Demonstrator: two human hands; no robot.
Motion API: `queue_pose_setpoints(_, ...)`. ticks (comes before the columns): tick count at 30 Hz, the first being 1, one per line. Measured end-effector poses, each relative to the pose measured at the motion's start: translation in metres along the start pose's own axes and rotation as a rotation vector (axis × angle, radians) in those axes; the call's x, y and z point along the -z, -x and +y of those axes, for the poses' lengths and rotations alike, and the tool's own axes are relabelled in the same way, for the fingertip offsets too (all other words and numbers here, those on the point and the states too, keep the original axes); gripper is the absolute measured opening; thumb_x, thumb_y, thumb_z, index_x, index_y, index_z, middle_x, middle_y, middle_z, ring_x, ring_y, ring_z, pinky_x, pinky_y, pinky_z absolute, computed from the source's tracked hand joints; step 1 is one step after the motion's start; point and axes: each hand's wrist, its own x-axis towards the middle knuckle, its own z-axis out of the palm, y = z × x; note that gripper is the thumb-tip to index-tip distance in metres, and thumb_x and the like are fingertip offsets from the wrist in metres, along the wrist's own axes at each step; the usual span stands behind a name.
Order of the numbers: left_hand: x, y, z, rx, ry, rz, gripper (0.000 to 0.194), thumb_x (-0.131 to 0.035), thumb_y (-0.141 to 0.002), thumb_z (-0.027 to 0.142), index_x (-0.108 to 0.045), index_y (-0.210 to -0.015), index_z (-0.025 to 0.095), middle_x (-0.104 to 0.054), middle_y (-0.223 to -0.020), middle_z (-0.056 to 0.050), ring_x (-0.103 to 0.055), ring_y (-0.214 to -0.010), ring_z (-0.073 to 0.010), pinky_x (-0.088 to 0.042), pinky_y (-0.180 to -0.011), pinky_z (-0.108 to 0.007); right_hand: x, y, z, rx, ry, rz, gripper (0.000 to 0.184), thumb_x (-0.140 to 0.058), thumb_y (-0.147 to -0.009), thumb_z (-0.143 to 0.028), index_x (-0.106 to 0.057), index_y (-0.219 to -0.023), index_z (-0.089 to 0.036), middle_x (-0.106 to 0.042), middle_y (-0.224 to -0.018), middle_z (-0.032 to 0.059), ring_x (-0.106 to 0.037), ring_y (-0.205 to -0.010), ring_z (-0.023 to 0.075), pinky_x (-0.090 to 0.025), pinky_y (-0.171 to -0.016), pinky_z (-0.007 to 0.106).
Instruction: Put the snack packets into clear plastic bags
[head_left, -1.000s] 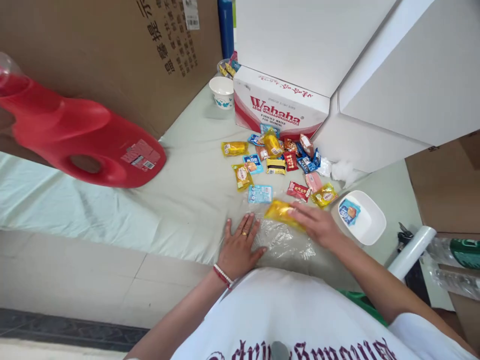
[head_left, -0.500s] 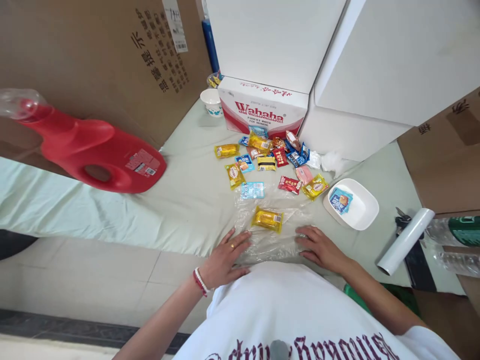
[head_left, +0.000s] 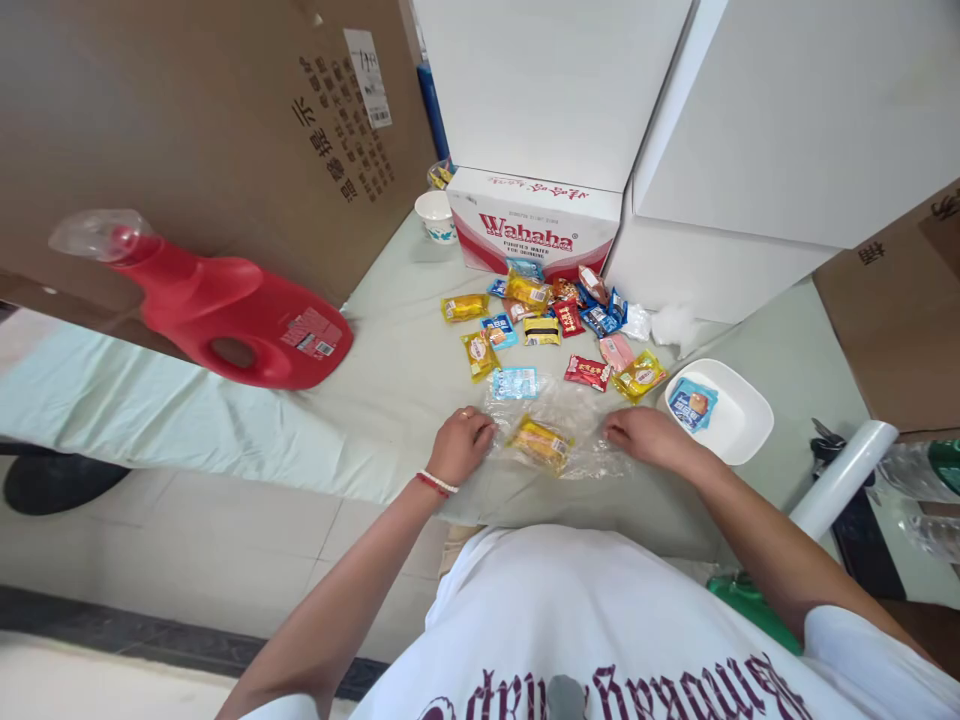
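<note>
A yellow-wrapped snack packet [head_left: 541, 443] lies on a sheet of clear plastic film [head_left: 596, 455], and part of the film seems to cover it. To its left, my left hand [head_left: 460, 446], with a ring and a bracelet, is closed with its fingers pinched on the film's edge. On the other side my right hand [head_left: 645, 434] has its fingertips closed on the film's right edge. Just beyond the film lies a light blue packet [head_left: 514, 383]. A red packet [head_left: 587, 372] and another yellow packet [head_left: 640, 376] lie farther right.
Several mixed snack packets [head_left: 541, 331] are heaped before a Wahaha carton [head_left: 537, 236]. A white bowl [head_left: 739, 415] with blue packets stands right, near a white roll [head_left: 844, 480]. A paper cup [head_left: 436, 217] stands behind; a red detergent bottle [head_left: 247, 325] is left, against a cardboard box [head_left: 225, 140].
My right hand set the yellow packet down on the film and let go. Both hands then moved to the film's sides, closed on its edges and drew its near part up and away from my body.
</note>
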Motion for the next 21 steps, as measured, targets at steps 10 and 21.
queue_pose_setpoints(10, -0.026, -0.003, 0.006, 0.196, 0.002, 0.216, 0.058, -0.066, -0.086, 0.029, -0.05, -0.138, 0.011, -0.064, -0.117, -0.016, -0.059, -0.108, -0.0295, -0.049, -0.096, -0.043, 0.011, -0.112, -0.07, -0.049, 0.254, 0.118, 0.047, -0.073, -0.088, -0.036, -0.065, -0.125, -0.007, -0.07, -0.115, 0.0238, -0.056, -0.119, 0.0372, -0.043, -0.094, 0.04)
queue_pose_setpoints(21, -0.024, -0.004, 0.012, 0.24, -0.047, 0.155, 0.011, -0.061, -0.089, 0.027, -0.068, -0.088, 0.02, -0.066, -0.098, -0.011, -0.056, -0.1, -0.029, -0.045, -0.089, -0.043, -0.019, -0.038, -0.079, 0.49, 0.256, 0.028, 0.04, -0.052, -0.099, -0.02, -0.067, -0.135, -0.031, -0.069, -0.097, 0.0069, -0.06, -0.084, 0.02, -0.037, -0.068, 0.027)
